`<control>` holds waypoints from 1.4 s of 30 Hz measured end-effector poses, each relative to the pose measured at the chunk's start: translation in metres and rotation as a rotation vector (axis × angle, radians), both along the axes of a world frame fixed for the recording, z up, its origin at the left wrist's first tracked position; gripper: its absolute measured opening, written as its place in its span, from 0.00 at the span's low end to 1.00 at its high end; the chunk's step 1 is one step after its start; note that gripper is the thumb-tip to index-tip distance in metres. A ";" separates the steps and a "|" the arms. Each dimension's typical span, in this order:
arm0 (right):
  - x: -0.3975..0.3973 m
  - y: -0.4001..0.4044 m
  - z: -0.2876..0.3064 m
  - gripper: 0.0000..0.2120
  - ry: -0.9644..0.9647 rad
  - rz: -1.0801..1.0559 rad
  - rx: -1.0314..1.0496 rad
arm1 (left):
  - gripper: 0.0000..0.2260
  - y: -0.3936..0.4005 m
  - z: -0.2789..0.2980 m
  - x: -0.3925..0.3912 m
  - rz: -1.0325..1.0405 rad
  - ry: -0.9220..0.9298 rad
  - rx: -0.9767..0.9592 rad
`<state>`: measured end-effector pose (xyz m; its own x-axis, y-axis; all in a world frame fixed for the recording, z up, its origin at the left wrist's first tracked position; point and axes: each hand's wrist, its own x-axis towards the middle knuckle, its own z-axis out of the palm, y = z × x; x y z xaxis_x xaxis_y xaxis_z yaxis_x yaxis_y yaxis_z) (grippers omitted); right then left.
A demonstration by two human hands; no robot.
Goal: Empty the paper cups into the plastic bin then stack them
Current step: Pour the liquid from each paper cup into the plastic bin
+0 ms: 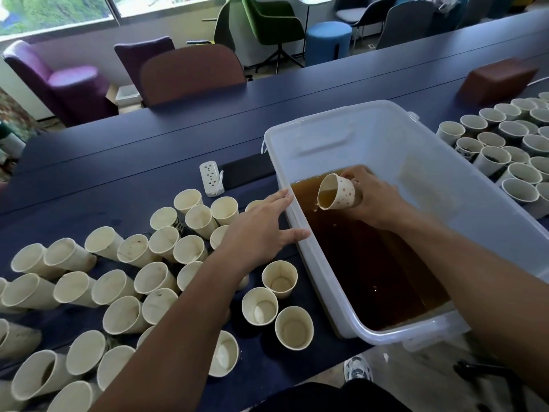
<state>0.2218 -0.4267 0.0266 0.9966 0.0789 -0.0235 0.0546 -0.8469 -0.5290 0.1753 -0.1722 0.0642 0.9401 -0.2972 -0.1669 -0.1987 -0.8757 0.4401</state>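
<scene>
Our right hand [367, 197] curls its fingers round a dotted paper cup [337, 192], tipped on its side over the plastic bin [315, 263], mouth facing left. A little brown liquid sits at the cup's lower lip. The hand and cup are inside the bin walls, just above the brown liquid [365, 263] pooled in its bottom.

Our left hand [264, 230] is spread, fingers straight, holding nothing. Fingertips and thumb reach the bin's left rim; whether they press it or only hover, we cannot tell.

Under and left of the left forearm, a crowd of empty cups [118, 281] stands on the dark blue bench [118, 162], mostly single, a few seeming nested. Three stand nearest the bin's near-left corner. Some insides are stained.

Right of the bin, another cluster of cups [505, 147] stands upright; several show dark contents.

A white power strip [211, 178] lies on the bench just beyond the left cups, near the bin's far-left corner. Chairs [190, 72] stand beyond the bench.
</scene>
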 end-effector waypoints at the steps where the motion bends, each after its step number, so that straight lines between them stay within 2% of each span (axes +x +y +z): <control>1: 0.000 0.000 -0.001 0.32 -0.007 -0.002 -0.009 | 0.38 0.000 0.000 0.000 -0.002 -0.002 0.002; 9: -0.002 0.000 -0.002 0.29 -0.153 0.059 -0.189 | 0.37 0.000 -0.002 0.001 0.001 -0.019 0.014; 17: -0.005 0.009 -0.003 0.32 -0.249 0.204 -0.378 | 0.37 0.000 -0.004 0.002 0.005 -0.006 0.007; 23: -0.005 0.013 -0.002 0.31 -0.439 0.131 -0.394 | 0.37 0.000 -0.003 0.003 0.002 0.000 0.005; 25: -0.004 0.013 -0.001 0.32 -0.377 0.130 -0.432 | 0.37 0.000 -0.002 0.002 0.001 0.002 0.004; 28: -0.007 0.011 -0.005 0.32 -0.166 0.163 -0.508 | 0.37 -0.001 0.000 0.001 0.004 0.011 0.007; 32: -0.003 0.007 -0.003 0.30 -0.283 0.029 -0.445 | 0.36 -0.001 0.001 -0.001 -0.001 0.020 -0.006; 33: -0.002 0.007 -0.003 0.29 -0.245 0.016 -0.468 | 0.36 -0.001 0.001 -0.001 -0.001 0.020 -0.009; 37: -0.005 0.001 -0.016 0.25 0.118 0.095 -0.667 | 0.37 -0.003 0.002 -0.002 0.003 0.017 -0.001; 39: -0.004 -0.002 -0.012 0.26 0.107 0.029 -0.582 | 0.37 -0.002 0.000 -0.003 0.005 0.017 -0.021; 42: -0.003 0.005 0.007 0.28 -0.005 -0.080 -0.373 | 0.36 0.003 -0.001 -0.003 0.007 0.048 -0.123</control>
